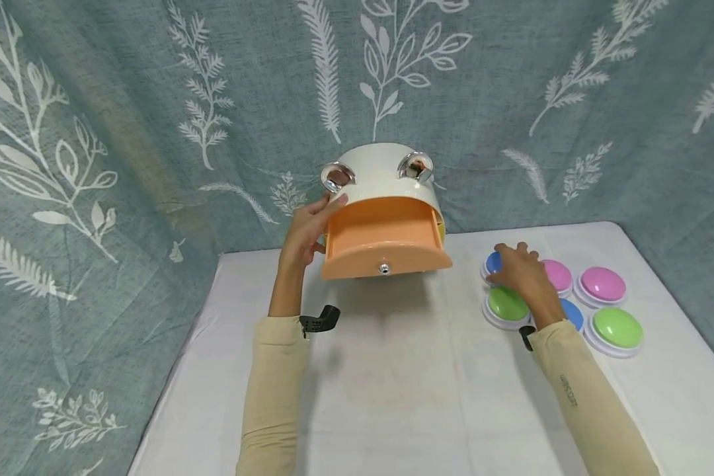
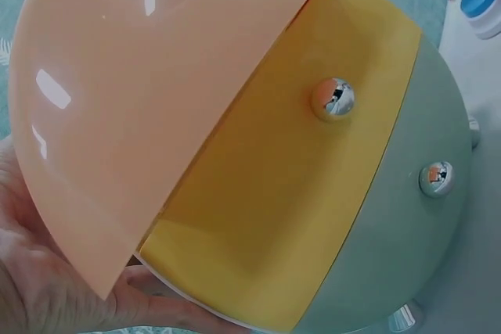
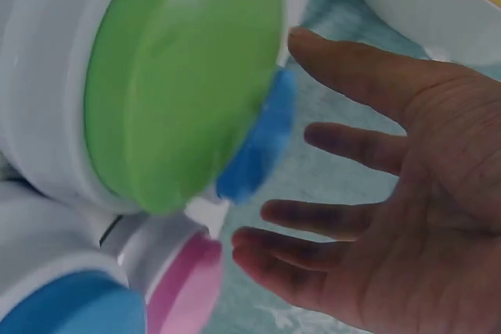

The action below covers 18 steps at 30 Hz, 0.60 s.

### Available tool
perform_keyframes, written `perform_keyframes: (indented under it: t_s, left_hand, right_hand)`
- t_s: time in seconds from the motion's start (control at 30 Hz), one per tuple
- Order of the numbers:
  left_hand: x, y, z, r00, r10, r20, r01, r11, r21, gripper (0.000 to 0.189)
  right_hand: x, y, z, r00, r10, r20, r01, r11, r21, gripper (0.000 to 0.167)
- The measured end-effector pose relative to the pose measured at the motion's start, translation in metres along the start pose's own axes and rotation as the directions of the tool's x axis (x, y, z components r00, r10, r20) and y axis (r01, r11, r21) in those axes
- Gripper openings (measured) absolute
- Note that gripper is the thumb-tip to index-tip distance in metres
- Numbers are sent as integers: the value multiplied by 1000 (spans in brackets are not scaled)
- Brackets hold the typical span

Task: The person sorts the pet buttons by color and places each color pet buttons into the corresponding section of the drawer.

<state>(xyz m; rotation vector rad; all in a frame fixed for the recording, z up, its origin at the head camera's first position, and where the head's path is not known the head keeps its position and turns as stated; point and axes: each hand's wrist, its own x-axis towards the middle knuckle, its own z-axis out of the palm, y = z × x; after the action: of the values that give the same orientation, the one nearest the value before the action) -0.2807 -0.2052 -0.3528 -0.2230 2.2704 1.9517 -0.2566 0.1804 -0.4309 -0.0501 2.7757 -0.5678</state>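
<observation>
A white frog-like drawer cabinet [image 1: 381,168] with chrome ring eyes stands at the back of the table. Its orange top drawer [image 1: 387,258] is pulled out, while the yellow drawer [image 2: 274,170] and green drawer [image 2: 391,177] below are closed. My left hand [image 1: 306,231] rests against the cabinet's left side, fingers near the upper edge. Over the button group, my right hand [image 1: 520,268] spreads its fingers around a blue push button [image 1: 494,262]. A green push button [image 3: 180,91] on a white base looms beside that hand in the right wrist view; nothing is in its palm.
Right of my hand sit a pink button [image 1: 603,284] and another green button [image 1: 618,327]; a second pink [image 1: 558,274] and second blue button [image 1: 571,314] are partly covered by my arm. A leaf-patterned curtain [image 1: 482,132] hangs behind the white table [image 1: 393,390].
</observation>
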Motion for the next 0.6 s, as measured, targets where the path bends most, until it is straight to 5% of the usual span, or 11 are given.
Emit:
perform_keyframes:
  t_s: [0.33,0.6]
  left_hand:
    - [2,-4,-1,1000,19,6,-19,1000,3,84]
    - [2,-3,-4,999,32,18,-33,999,16,83]
  right_hand:
    - [15,3,13,999,3,47,-4,1000,29,80]
    - [15,0,13,995,-64,-82,69,996,54,70]
